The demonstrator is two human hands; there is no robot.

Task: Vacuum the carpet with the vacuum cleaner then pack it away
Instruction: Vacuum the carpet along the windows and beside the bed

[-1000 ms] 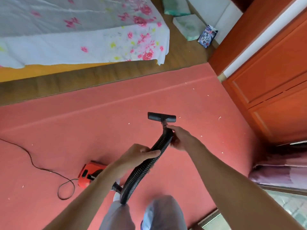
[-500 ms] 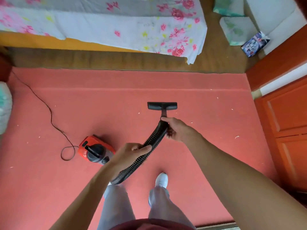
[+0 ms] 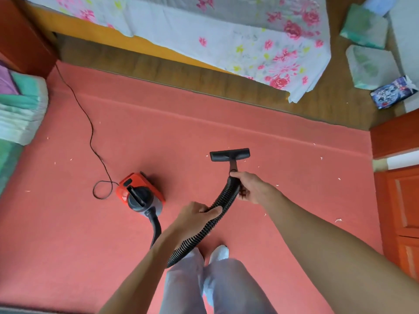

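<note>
view swings round, hose joint on the canister comes into sight

since half a second back the room has tilted round with the person's head: the red vacuum cleaner point(image 3: 139, 192) now sits nearer the middle of the carpet point(image 3: 68, 234) as seen, and the spot where the hose point(image 3: 204, 232) plugs into it shows, where before the left arm covered it. both hands keep their grip much as they were. the right hand point(image 3: 251, 189) is wrapped round the top end of the hose, just behind the short stiff neck of the nozzle point(image 3: 229, 154). the left hand point(image 3: 195, 214) is curled round the ribbed hose further down, thumb laid along it

the nozzle rests on the carpet straight ahead of the person, just beyond the right hand. its long bar lies crosswise, left to right, and the neck points back at that hand. so the right hand is the nearer one and, i'd say, does the steering, while the left only carries slack. the canister stands off to the left of both hands, its cord point(image 3: 90, 132) trailing toward the far left corner. white scraps point(image 3: 337, 220) lie scattered, several to the right of the nozzle toward the orange cupboard point(image 3: 399, 211), a few far left. my guess is the next sweep goes rightward or ahead, bar kept broadside to the travel
</note>
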